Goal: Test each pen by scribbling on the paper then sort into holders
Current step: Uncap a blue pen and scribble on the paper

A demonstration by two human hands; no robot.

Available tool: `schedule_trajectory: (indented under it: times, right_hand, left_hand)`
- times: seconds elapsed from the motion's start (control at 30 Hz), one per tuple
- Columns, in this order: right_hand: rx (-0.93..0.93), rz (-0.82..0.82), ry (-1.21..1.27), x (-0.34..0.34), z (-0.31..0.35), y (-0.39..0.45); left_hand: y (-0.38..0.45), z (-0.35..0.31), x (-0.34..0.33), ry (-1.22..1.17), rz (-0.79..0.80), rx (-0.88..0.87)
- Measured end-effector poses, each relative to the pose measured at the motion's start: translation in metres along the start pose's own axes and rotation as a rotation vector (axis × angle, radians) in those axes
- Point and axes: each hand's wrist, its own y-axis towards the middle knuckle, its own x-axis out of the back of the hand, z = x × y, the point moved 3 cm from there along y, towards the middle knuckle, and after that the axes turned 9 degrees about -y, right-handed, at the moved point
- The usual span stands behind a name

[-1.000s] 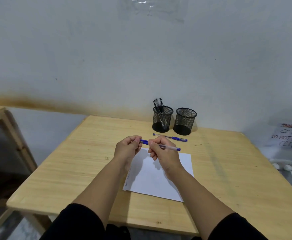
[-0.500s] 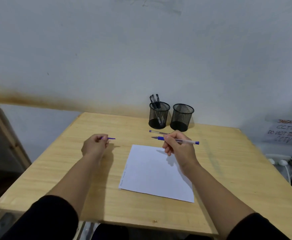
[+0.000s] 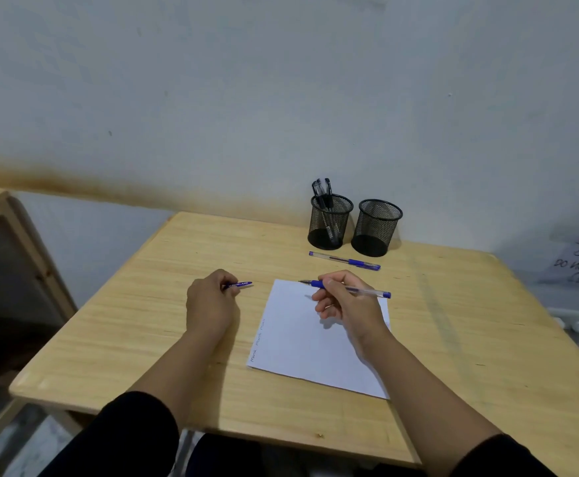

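Two hands are in my view over the wooden surface [image 3: 143, 339]. I see the right hand [image 3: 346, 304] with its fingers [image 3: 325, 299] curled round a blue pen [image 3: 350, 289], pinching it near the blue grip; the uncapped tip points left and sits just above the top edge of the white paper [image 3: 301, 349], and the clear barrel runs back to the right past the knuckles. I cannot tell whether the tip touches the sheet. The left hand [image 3: 210, 304] rests on the surface to the left of the paper, its fingers closed round the blue pen cap [image 3: 239, 285], which sticks out to the right of the fist. Faint scribbles run along the paper's left edge.

Behind the paper a second blue pen [image 3: 344, 261], capped, lies flat on the surface, apart from both hands. Beyond it, against the wall, stand two black mesh holders side by side: the left holder [image 3: 331, 222] has several black pens [image 3: 322, 189] leaning in it, and the right holder [image 3: 377, 227] stands just beside it.
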Motion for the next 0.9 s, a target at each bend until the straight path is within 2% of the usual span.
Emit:
schedule_trajectory:
  times: [0.17,0.3,0.37,0.73,0.9]
  right_hand:
    - [-0.038,0.058,0.069,-0.002,-0.003,-0.003]
    - [-0.020,0.122,-0.006,-0.005,-0.010,-0.002]
    - [-0.047,0.127,-0.051,-0.008,-0.015,0.001]
    - [-0.067,0.251,-0.129,-0.046,-0.010,0.030]
    - [0.053,0.272,-0.376,-0.060,-0.013,0.041]
  left_hand:
    - [-0.013,-0.012,0.004,-0.002,0.041,-0.069]
    - [-0.043,-0.017,0.008,0.004,0.239,-0.131]
    - [-0.051,-0.015,0.006,0.033,0.290,-0.168]
    - [-0.053,-0.006,-0.001,0.153,0.281,-0.260]
    - [-0.051,-0.003,-0.001,0.137,0.288,-0.270]
